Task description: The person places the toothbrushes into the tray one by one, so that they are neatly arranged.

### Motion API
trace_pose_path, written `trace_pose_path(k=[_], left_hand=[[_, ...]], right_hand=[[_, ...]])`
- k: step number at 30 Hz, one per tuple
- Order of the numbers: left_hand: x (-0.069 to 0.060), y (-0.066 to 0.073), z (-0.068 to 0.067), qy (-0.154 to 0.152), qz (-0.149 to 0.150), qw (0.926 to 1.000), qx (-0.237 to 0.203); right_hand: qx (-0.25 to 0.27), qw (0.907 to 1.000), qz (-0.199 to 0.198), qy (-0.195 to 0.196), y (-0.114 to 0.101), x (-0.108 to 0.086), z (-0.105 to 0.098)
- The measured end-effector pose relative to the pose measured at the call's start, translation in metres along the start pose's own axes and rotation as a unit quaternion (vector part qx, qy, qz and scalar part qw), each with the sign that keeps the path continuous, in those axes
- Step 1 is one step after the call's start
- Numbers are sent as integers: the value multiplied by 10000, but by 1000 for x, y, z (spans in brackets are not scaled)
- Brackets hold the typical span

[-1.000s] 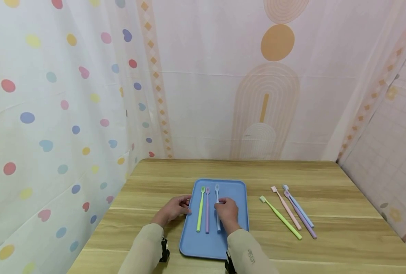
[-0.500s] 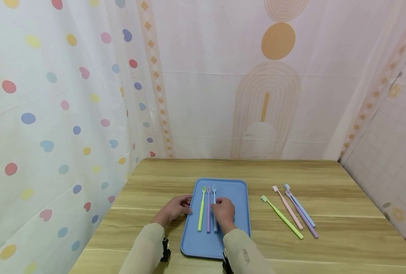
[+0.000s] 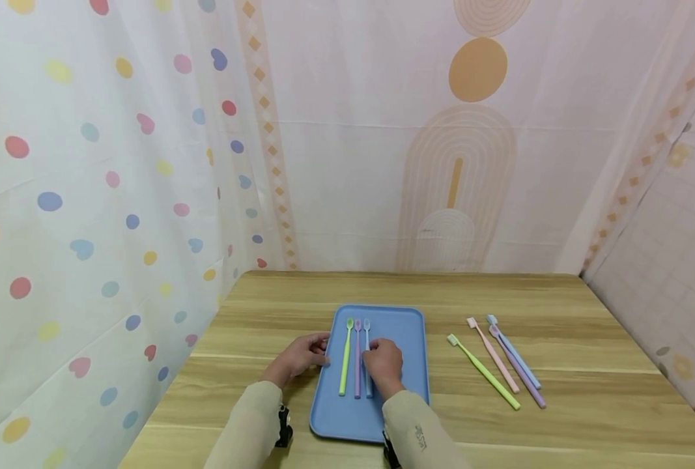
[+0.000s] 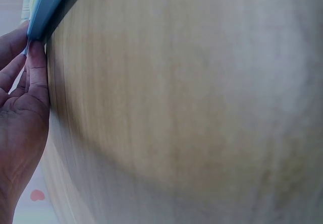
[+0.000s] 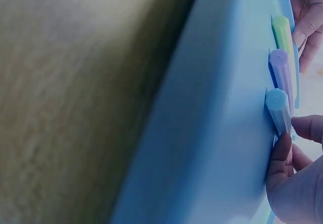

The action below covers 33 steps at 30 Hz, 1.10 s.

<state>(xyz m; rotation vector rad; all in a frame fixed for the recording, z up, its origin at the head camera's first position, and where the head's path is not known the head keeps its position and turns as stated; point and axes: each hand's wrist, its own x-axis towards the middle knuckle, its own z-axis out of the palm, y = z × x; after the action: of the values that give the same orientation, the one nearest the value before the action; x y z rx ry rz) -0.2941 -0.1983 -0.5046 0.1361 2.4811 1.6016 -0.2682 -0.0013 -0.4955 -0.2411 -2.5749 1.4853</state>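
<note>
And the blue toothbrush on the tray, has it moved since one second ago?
Yes. In the head view, the blue toothbrush has moved left across the tray, nearer to the purple toothbrush.

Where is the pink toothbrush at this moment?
In the head view, the pink toothbrush lies on the table, to the right of the blue tray, between a green toothbrush and a purple toothbrush.

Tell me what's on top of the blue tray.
A green toothbrush, purple toothbrush and blue toothbrush are there. In the head view, the right hand hides part of the blue one and of the tray.
</note>
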Motion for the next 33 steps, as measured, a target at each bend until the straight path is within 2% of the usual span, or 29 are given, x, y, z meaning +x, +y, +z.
trace_pose_path(k=[16, 28, 33], left_hand=[[2, -2, -2, -45, -76, 9999, 72], [-2, 3, -1, -61, -125, 9999, -15], [0, 2, -1, -59, -115, 9999, -24]], right_hand=[[375, 9979, -73, -525, 4, 9, -15], [652, 9927, -147, -1003, -1, 14, -33], [807, 9919, -132, -968, 0, 19, -39]])
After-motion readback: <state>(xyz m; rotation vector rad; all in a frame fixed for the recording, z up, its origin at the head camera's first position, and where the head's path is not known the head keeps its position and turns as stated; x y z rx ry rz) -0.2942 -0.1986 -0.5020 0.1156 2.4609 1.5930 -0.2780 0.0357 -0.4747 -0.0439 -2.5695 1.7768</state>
